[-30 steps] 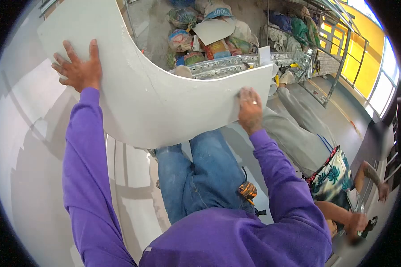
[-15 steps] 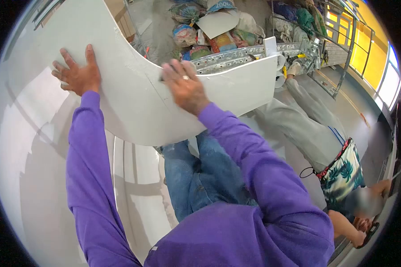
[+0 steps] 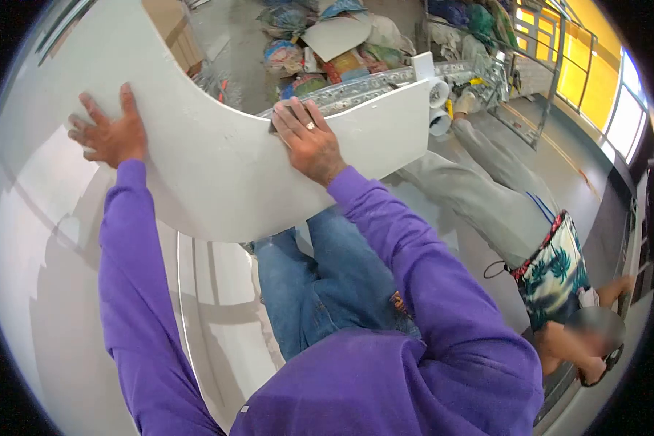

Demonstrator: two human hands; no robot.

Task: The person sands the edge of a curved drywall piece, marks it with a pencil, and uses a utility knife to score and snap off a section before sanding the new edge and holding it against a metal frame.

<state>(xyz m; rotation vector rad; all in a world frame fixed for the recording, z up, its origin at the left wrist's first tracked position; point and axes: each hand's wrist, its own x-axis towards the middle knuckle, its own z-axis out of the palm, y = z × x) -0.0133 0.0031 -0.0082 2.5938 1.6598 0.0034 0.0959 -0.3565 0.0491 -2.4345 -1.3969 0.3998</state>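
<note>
A large white board (image 3: 218,182) with a curved cut-out edge stretches in front of me. My left hand (image 3: 112,134) lies flat on its left part, fingers spread. At the curved edge, my right hand (image 3: 309,142) is wrapped over the rim, a ring on one finger. Under its fingers shows a small dark-grey piece that looks like sandpaper (image 3: 272,126), mostly hidden by the hand. Pencil-like marks and small scuffs show on the board's face near that hand.
Beyond the board lie metal studs (image 3: 374,83) and a pile of filled bags (image 3: 341,54). Two white rolls (image 3: 439,105) sit at its right end. On the right is another person (image 3: 487,211) in grey trousers, close to metal scaffolding (image 3: 559,80).
My right hand has shifted slightly along the curved edge, and its fingers show sharper now. The left hand stays spread on the board. The whole view has shifted a little.
</note>
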